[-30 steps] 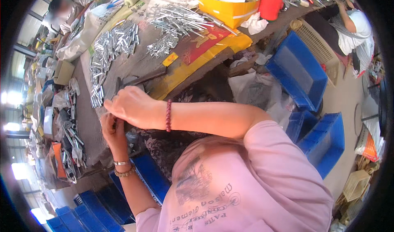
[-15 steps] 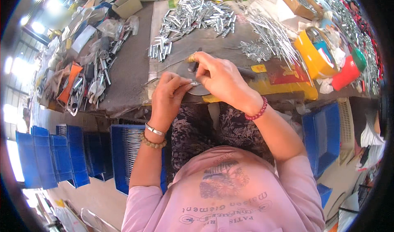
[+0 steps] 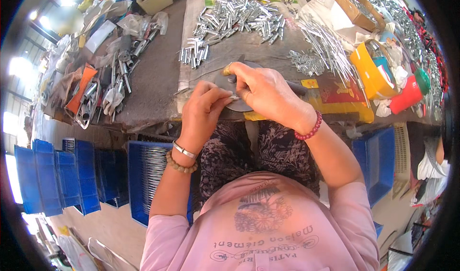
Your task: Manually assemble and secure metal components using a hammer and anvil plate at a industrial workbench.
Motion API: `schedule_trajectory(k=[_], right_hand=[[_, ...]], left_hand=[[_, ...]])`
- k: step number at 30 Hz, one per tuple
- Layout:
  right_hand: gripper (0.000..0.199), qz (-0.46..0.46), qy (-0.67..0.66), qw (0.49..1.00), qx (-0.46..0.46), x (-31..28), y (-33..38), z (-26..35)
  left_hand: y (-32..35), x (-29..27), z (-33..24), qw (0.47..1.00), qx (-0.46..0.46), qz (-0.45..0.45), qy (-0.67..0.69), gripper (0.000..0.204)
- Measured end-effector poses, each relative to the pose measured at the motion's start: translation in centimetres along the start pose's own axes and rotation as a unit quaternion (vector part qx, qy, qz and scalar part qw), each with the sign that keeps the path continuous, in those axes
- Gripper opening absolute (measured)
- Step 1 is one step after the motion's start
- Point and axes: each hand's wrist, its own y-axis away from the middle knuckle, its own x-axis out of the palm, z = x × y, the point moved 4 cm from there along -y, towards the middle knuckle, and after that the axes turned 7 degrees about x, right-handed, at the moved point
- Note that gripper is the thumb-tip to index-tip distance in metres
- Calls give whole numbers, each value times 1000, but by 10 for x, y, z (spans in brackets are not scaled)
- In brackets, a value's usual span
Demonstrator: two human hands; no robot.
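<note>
My left hand pinches a small silvery metal piece between thumb and fingertips, over a round grey plate at the table's front edge. Just right of it, my right hand is curled over what looks like a dark hammer. The handle sticks out at the little-finger side, and part of the dark head shows by the index finger. A yellowish cover wraps that fingertip. My right thumb points down close to the metal piece. Beyond both hands lies a heap of short silvery metal tubes.
Thin metal rods and small clips lie to the right, near a yellow container and a red jar. Tools and an orange-handled item crowd the left. Blue bins stand below the table.
The whole view has shifted slightly, so the table's things appear further right. My hands keep nearly the same pose; the left fingertips still pinch the metal piece beside the right thumb.
</note>
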Motion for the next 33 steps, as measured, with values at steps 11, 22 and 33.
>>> schedule_trajectory(k=[11, 22, 33], right_hand=[[31, -5, 105, 987, -122, 3, 2, 29], [19, -158, 88, 980, -86, 15, 33, 14], [26, -273, 120, 953, -52, -24, 66, -10]], left_hand=[[-2, 4, -3, 999, -42, 25, -20, 14], [2, 1, 6, 999, -17, 42, 3, 13], [0, 7, 11, 998, -18, 52, 30, 8]])
